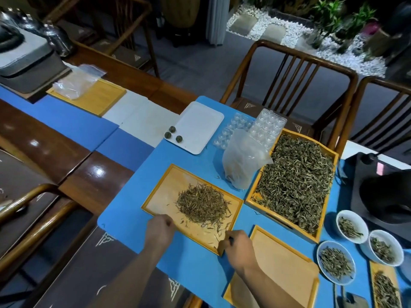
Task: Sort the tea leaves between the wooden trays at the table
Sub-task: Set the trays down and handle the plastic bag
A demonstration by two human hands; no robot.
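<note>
My left hand (pixel 160 227) and right hand (pixel 236 243) grip the middle tray's (pixel 160 200) near edge; its leaf pile (pixel 202 203) awaits sorting; the near tray (pixel 287 263) lies bare.

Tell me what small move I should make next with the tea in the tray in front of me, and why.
Probably pinch a few stray leaves by your right hand and carry them to the bare tray on its right. Loose leaves trail from the pile toward that hand at the middle tray corner, while the left hand rests at the near rim.
</note>
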